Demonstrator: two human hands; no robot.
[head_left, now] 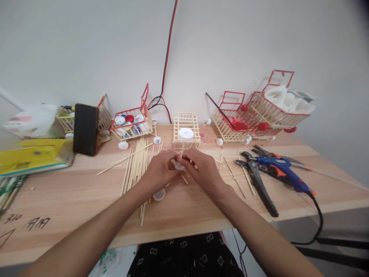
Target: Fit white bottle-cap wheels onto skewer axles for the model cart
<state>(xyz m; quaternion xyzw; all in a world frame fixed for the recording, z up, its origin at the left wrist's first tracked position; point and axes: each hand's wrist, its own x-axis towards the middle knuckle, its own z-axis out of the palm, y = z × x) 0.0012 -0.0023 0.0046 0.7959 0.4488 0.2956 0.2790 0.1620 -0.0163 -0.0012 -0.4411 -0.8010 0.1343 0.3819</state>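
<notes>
Above the table's middle, my left hand (pixel 161 167) and my right hand (pixel 203 167) meet with fingers closed. Between them stands a thin wooden stick (pixel 182 149), with a white bottle cap (pixel 186 134) at its upper end. My right fingers pinch this stick. A second, translucent white cap (pixel 179 166) is held at the left fingertips, partly hidden by the fingers. Whether the stick passes into that cap I cannot tell. Below my left hand, another white cap (pixel 159 194) lies on the table beside a bundle of loose wooden sticks (pixel 140 161).
Behind my hands stands a stick frame (pixel 186 119). Small stick carts flank it, one holding bottle caps (pixel 129 125), another a red bag (pixel 238 123). At right lie black cutters (pixel 258 188) and a blue glue gun (pixel 284 171). A phone (pixel 85 129) stands left.
</notes>
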